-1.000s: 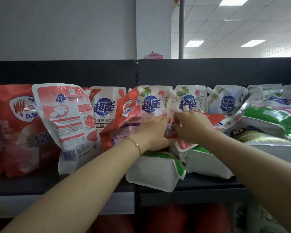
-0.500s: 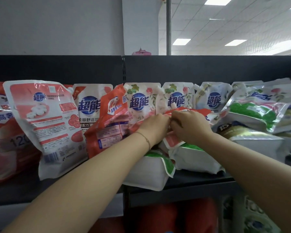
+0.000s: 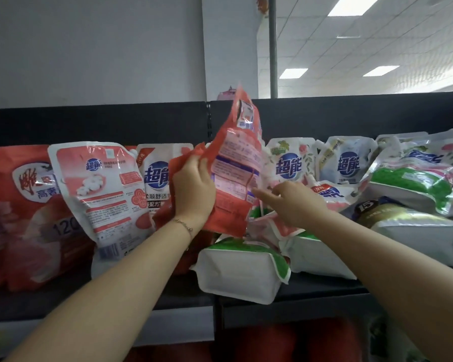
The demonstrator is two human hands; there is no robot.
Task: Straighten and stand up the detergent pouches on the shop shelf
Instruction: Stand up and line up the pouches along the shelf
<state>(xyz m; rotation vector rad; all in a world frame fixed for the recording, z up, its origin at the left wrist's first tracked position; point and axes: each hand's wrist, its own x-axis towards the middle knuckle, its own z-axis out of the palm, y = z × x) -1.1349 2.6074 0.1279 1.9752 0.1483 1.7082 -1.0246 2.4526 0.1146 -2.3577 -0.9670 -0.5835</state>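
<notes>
Head view: red pouch (image 3: 230,178) upright in left hand (image 3: 192,189) above shelf (image 3: 152,293) of pouches (image 3: 289,165).

Behind the display a plain grey wall (image 3: 89,48) rises on the left and meets a white pillar (image 3: 228,43) near the middle. Just right of the pillar a thin metal pole (image 3: 273,48) stands upright. Further right a tiled ceiling (image 3: 403,43) runs away into the shop, with bright rectangular light panels (image 3: 294,73) in it. A small pink object (image 3: 226,94) shows above the dark back board (image 3: 89,121); what it is I cannot tell. Low down, blurred red goods (image 3: 285,343) sit in shadow.
</notes>
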